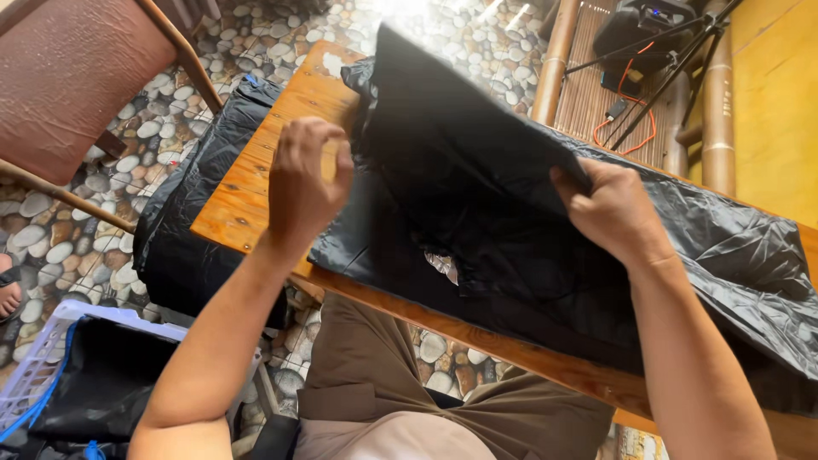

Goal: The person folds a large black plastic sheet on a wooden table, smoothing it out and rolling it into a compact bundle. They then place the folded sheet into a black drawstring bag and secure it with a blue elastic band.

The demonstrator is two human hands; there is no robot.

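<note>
A large black plastic bag (477, 179) lies spread over a narrow wooden table (256, 183). My left hand (305, 183) is curled at the bag's left edge, pinching it over the bare wood. My right hand (615, 209) grips a raised fold of the same bag at the right and lifts it off the layer below. A small silvery patch (443, 266) shows on the bag near the table's front edge. More black plastic (750, 255) stretches along the table to the right.
Another black bag (183, 230) hangs off the table's left side. A white basket (43, 358) with black plastic inside stands at the lower left. A brown chair (77, 77) is at the upper left on the pebble floor. A tripod (673, 68) stands at the upper right.
</note>
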